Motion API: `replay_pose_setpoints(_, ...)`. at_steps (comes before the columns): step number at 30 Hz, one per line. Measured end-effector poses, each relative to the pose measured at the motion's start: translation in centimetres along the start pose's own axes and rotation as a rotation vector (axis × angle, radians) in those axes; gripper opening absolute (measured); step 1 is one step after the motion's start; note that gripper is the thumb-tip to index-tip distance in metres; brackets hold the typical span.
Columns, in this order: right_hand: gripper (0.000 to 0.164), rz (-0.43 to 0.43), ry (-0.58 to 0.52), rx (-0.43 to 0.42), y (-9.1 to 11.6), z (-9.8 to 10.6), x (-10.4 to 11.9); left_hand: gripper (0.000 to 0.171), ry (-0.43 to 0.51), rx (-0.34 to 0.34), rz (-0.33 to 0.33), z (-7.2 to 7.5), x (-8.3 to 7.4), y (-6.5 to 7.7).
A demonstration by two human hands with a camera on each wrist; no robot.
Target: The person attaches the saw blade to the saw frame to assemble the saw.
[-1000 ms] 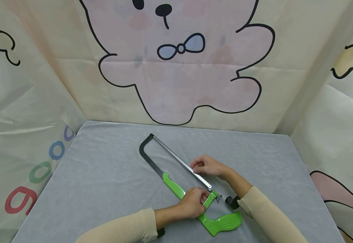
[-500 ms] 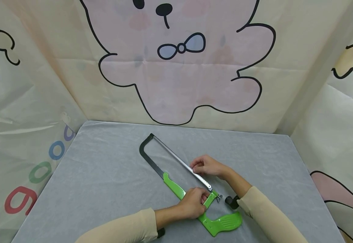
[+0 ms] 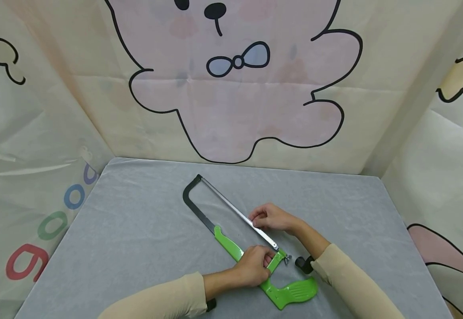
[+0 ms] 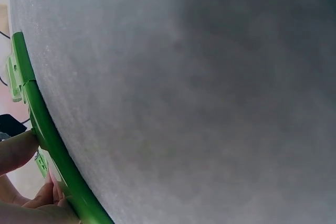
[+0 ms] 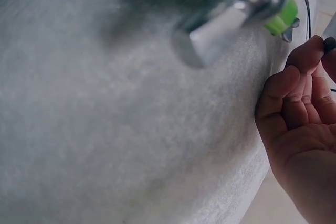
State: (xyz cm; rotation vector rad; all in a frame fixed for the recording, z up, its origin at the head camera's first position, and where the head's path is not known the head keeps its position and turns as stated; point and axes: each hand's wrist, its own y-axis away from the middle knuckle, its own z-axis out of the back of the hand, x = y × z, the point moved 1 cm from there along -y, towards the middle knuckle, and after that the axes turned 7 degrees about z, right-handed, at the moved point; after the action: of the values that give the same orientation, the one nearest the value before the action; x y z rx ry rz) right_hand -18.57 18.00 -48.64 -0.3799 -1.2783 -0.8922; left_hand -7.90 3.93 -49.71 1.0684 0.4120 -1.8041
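Observation:
A hacksaw (image 3: 228,241) lies slantwise on the grey cloth, its green handle (image 3: 295,291) toward the person and its black front bow (image 3: 188,195) pointing away. My left hand (image 3: 251,266) grips the green frame ahead of the handle; the left wrist view shows fingers curled around the green bar (image 4: 50,124). Along the open side of the frame runs a silver strip (image 3: 231,205), where the blade sits. My right hand (image 3: 273,218) pinches this strip toward its handle end. A wing nut (image 3: 288,258) sticks out at the near corner of the frame.
Grey cloth covers the table (image 3: 144,221). A printed fabric backdrop (image 3: 231,110) stands behind it, with pale side walls. In the right wrist view a blurred shiny metal part (image 5: 215,30) crosses the upper area, close to the lens.
The silver strip has turned slightly about its length: the row of holes at its near end shows less now. Both hands and the hacksaw frame stay in place.

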Motion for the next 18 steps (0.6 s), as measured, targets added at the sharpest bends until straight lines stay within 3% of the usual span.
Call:
replay_pose_setpoints(9, 0.018, 0.013, 0.031, -0.003, -0.23, -0.12, 0.13, 0.031, 0.004, -0.013, -0.01, -0.04, -0.05, -0.08)
replay_pose_setpoints(18, 0.019, 0.08, 0.048, 0.018, -0.32, -0.29, 0.01, 0.029, 0.004, -0.007, -0.002, -0.01, -0.08, -0.08)
